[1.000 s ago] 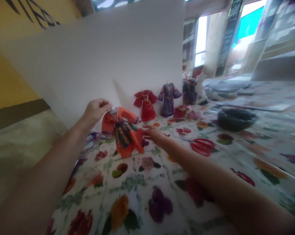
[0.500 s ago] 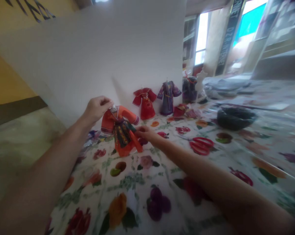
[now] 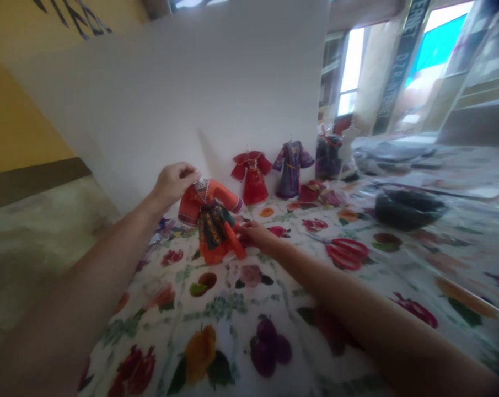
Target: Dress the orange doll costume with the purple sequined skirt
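An orange doll dress (image 3: 210, 198) with a dark patterned panel down its skirt stands on the flowered tablecloth (image 3: 241, 309). My left hand (image 3: 177, 179) pinches it at the neck, keeping it upright. At the right side of the skirt, my right hand (image 3: 255, 234) has its fingers closed at the orange edge; the fingertips are small and blurred. Behind, a red doll dress (image 3: 255, 179) and a purple doll robe (image 3: 290, 168) stand against the white panel (image 3: 216, 82).
Red-handled scissors (image 3: 346, 252) lie right of my right forearm. Farther right sits a dark bowl-like thing (image 3: 406, 209). Folded red cloth (image 3: 311, 191) lies before the purple robe. A white mannequin form (image 3: 349, 146) and clear plastic (image 3: 392, 151) are at the back right.
The view has shifted slightly, moving the scene rightward. My right hand has slipped from the green cloth corner to the orange skirt edge. My left hand still grips the neck.
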`<state>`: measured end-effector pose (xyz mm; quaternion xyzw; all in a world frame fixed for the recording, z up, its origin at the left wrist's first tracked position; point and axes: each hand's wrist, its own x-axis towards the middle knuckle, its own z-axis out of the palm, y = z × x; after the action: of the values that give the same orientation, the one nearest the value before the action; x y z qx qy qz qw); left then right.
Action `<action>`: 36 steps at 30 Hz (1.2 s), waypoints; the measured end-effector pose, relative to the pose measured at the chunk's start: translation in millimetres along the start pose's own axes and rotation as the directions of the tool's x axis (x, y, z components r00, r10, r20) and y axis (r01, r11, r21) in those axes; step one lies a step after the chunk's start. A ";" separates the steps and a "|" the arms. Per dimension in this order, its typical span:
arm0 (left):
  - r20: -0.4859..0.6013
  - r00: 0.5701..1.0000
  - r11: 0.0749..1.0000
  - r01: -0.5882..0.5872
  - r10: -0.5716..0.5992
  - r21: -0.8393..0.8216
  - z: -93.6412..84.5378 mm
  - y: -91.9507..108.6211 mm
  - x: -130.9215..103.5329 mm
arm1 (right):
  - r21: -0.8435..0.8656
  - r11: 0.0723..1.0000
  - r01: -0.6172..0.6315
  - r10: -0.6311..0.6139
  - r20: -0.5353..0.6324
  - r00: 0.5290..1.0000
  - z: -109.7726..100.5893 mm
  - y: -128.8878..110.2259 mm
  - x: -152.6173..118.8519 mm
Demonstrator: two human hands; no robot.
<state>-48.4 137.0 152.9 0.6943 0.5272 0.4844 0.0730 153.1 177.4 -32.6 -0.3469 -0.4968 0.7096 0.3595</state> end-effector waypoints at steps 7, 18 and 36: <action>0.014 0.999 0.996 -0.032 0.031 0.086 -1.7 -8.1 3.4 | 0.126 0.990 -0.063 0.046 0.138 0.989 2.4 0.1 -2.1; 0.034 0.998 0.991 -0.060 0.056 0.116 -0.3 -12.0 5.5 | 0.246 0.966 -0.081 0.061 0.086 0.994 -4.6 -9.3 -4.0; 0.037 0.998 0.987 -0.064 0.059 0.150 5.5 -7.7 7.1 | 0.277 0.961 -0.024 -0.023 0.165 0.986 -0.6 -1.9 -3.9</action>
<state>-49.5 148.3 149.5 0.7215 0.5394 0.4340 0.0138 156.0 174.8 -30.4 -0.2328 -0.4203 0.7990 0.3617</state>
